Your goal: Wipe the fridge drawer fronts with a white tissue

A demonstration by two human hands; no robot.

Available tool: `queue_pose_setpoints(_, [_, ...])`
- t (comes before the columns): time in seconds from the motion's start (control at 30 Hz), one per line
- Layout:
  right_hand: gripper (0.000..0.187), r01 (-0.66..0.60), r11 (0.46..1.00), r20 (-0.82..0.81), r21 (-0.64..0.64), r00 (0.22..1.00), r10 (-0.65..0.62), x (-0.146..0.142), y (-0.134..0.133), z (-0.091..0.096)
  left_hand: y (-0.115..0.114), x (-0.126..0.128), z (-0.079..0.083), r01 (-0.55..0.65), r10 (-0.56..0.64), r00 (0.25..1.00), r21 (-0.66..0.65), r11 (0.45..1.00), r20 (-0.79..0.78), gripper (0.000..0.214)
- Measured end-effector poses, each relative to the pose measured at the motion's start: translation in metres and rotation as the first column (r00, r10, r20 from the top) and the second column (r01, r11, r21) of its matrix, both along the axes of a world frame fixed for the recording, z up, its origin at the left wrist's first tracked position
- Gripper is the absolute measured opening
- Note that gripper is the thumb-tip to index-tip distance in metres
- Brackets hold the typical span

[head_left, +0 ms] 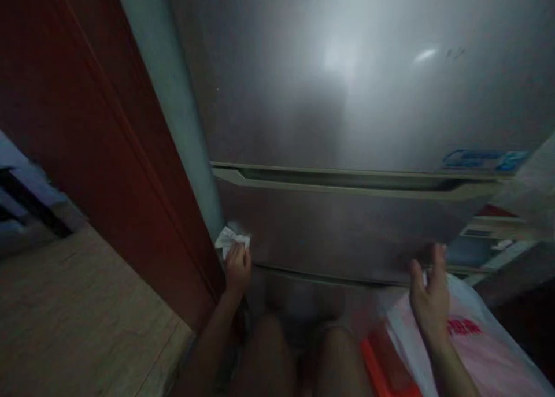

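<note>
My left hand (237, 268) grips a crumpled white tissue (229, 239) at the lower left edge of a silver refrigerator (329, 229). The tissue is by the corner where the fridge's lower drawer front meets the narrow wall strip. Out to the right, my right hand (430, 299) is raised with its fingers apart and nothing in it, near the drawer's lower right corner. Whether its fingertips touch the drawer front cannot be told. A long recessed handle (347, 184) runs across the drawer's top, below the larger upper door (277, 96).
Under my right forearm lies a white plastic bag (489, 339) with red print, beside a red-orange object (381, 365). A dark red door frame (143, 171) stands at left, with tiled floor (87, 316) beyond. My knees (266, 345) are close to the fridge.
</note>
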State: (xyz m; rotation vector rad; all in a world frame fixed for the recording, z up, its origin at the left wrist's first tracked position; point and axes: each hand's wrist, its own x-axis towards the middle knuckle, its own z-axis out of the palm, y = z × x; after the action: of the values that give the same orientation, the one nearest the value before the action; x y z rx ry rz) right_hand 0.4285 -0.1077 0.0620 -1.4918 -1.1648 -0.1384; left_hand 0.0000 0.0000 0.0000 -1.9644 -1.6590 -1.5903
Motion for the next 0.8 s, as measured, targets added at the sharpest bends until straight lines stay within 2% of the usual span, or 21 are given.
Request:
queue_pose_setpoints(0.13, [0.082,-0.013,1.000,-0.011,0.000,1.000,0.013,-0.001,0.001,0.001,-0.022,0.018,-0.012,-0.026,0.025,0.999,0.021,0.999,0.045,0.024])
queue_pose_setpoints(0.23, [0.080,-0.024,1.000,-0.021,-0.001,1.000,0.024,-0.002,0.001,0.001,-0.027,0.034,0.003,-0.026,0.020,0.995,0.059,0.998,0.097,0.025])
queue_pose_setpoints(0.33, [0.081,-0.021,1.000,-0.021,-0.002,1.000,0.021,-0.001,0.001,0.001,-0.019,0.050,0.042,-0.010,-0.007,0.989,0.120,0.993,0.145,0.025])
queue_pose_setpoints(0.53, [0.081,-0.023,1.000,-0.031,0.000,0.999,0.023,0.000,0.000,0.000,0.009,0.071,0.160,0.018,-0.066,0.981,0.250,0.968,0.183,0.027])
queue_pose_setpoints(0.6, [0.081,-0.023,1.000,-0.026,0.000,0.999,0.023,0.000,0.000,0.000,0.013,0.071,0.189,0.015,-0.073,0.982,0.311,0.950,0.174,0.030])
queue_pose_setpoints(0.63, [0.080,-0.022,1.000,-0.021,0.000,1.000,0.022,-0.001,0.001,0.000,0.014,0.070,0.196,0.010,-0.061,0.988,0.331,0.944,0.142,0.031])
queue_pose_setpoints(0.7, [0.079,-0.020,1.000,-0.004,0.004,1.000,0.020,-0.002,0.001,0.001,0.012,0.064,0.195,0.001,-0.019,0.999,0.336,0.942,0.049,0.031])
queue_pose_setpoints(0.73, [0.079,-0.019,1.000,0.004,0.007,1.000,0.019,-0.002,0.001,0.001,0.011,0.061,0.187,0.000,0.004,1.000,0.314,0.949,-0.014,0.030])
queue_pose_setpoints(0.8, [0.079,-0.018,1.000,0.015,0.010,1.000,0.018,-0.002,0.001,0.001,0.006,0.051,0.157,-0.003,0.036,0.990,0.243,0.970,-0.133,0.029])
